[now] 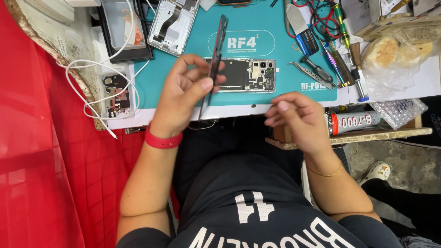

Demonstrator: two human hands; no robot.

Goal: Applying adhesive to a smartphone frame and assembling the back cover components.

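Teal mat (183,87) covers the bench, and at its centre lies an opened phone (241,75), circuitry showing, while the left hand (186,94) lifts a thin dark phone frame (216,62) edge-on, slanting up toward twelve o'clock from the fingers. Looks light and stiff but easily bent or cracked, I'd say, so the long side rails are the place to pinch it; that's how it's held, thumb and fingertips closed lightly on its lower end. At three o'clock from that, the right hand (296,117) hovers off the bench edge, fingers loosely curled, holding nothing. Past it, a grey glue tube (353,123); white cable (98,87) at nine o'clock
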